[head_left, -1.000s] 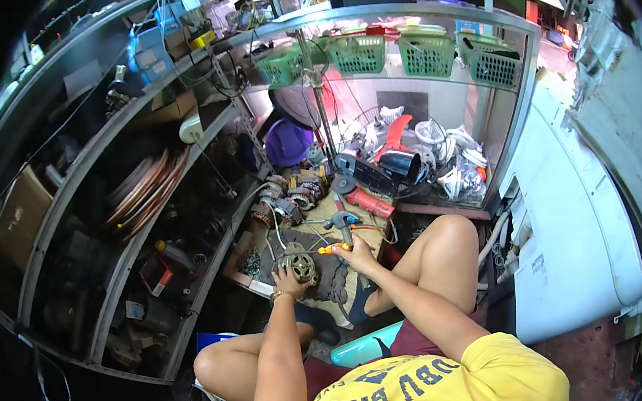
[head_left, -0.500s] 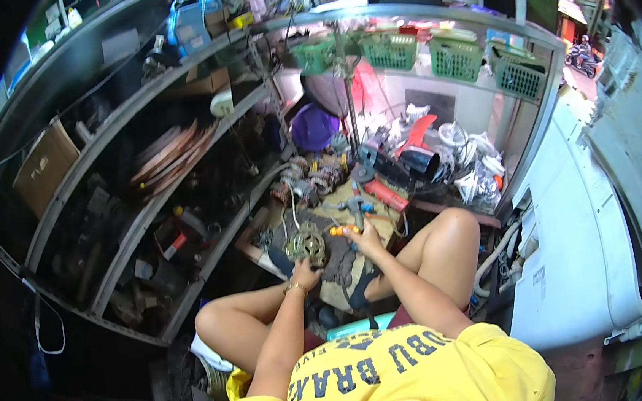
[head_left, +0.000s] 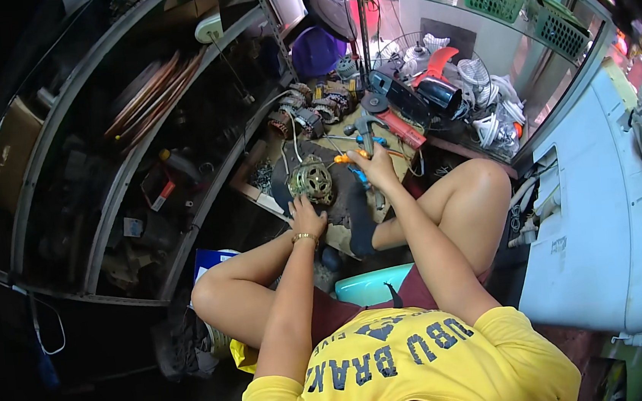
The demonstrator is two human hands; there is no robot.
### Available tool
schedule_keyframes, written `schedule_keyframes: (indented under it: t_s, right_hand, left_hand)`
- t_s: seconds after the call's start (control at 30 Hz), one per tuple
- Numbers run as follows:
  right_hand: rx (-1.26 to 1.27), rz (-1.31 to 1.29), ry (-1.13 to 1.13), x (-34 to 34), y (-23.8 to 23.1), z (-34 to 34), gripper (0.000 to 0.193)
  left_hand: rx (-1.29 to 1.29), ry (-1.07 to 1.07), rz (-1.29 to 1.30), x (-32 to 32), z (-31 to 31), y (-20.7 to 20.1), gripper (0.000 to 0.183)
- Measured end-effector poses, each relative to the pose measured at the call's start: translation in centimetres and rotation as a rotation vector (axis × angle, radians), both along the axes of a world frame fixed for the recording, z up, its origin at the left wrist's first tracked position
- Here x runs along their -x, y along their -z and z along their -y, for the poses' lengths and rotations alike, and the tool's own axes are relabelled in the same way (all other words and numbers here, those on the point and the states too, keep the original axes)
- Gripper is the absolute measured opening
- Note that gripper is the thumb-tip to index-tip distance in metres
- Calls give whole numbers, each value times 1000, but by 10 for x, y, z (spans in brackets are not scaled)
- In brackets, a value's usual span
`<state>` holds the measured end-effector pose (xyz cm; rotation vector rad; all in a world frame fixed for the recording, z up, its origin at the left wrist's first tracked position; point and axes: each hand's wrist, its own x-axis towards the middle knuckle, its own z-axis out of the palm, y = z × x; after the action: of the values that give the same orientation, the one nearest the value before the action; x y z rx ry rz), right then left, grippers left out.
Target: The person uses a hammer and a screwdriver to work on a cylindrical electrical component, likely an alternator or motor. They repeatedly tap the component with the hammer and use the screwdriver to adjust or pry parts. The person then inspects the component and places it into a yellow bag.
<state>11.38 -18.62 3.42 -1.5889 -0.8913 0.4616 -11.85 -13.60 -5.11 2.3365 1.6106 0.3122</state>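
A round, brass-coloured motor with openings in its face (head_left: 311,183) sits on the dark cloth of the low work board (head_left: 337,235), with pale wires rising from it. My left hand (head_left: 307,220) lies at its near edge, fingers spread and touching the rim. Closed around an orange-handled tool (head_left: 346,157) is my right hand (head_left: 376,168), to the right of the motor; the tool's working end cannot be made out. A claw hammer (head_left: 366,125) lies just beyond that hand, its handle partly hidden. Blue-handled tools (head_left: 359,176) lie close by.
Several motor cores with windings (head_left: 313,113) stand behind the motor. A red angle grinder (head_left: 401,127) lies beyond my right hand. Metal shelving (head_left: 212,172) bounds the left; a pale blue machine casing (head_left: 592,245) stands right. A red fan blade (head_left: 440,63) lies at the back.
My view has tilted down, so the bench appears higher and larger. My left thumb is spread farther from the fingers at the motor's rim. My right hand still grips the orange-handled tool.
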Motion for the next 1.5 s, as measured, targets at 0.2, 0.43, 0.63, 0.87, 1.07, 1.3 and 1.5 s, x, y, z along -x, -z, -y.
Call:
schedule_keyframes:
  t_s: [0.2, 0.43, 0.63, 0.87, 1.07, 1.3, 1.5]
  right_hand:
    - [149, -79, -96, -20, -19, -55, 46]
    - [277, -259, -250, -28, -74, -109, 42]
    - [74, 134, -121, -94, -19, -120, 52]
    - [-223, -215, -40, -118, -141, -31, 31]
    - [2, -116, -142, -89, -72, -31, 19]
    - [-661, 1, -200, -178, -291, 56, 23]
    - [155, 185, 95, -111, -38, -22, 42]
  left_hand:
    - [-61, -18, -135, -11, -52, -23, 97]
    - [-69, 482, 818, -125, -131, -97, 80]
    - [-159, 591, 660, -197, -152, -100, 28]
    - [-197, 412, 616, -187, -169, -93, 25]
    - [-180, 396, 571, -200, -172, -88, 25]
    - [-147, 384, 607, -185, -177, -93, 27]
    - [-194, 409, 615, -199, -180, -94, 28]
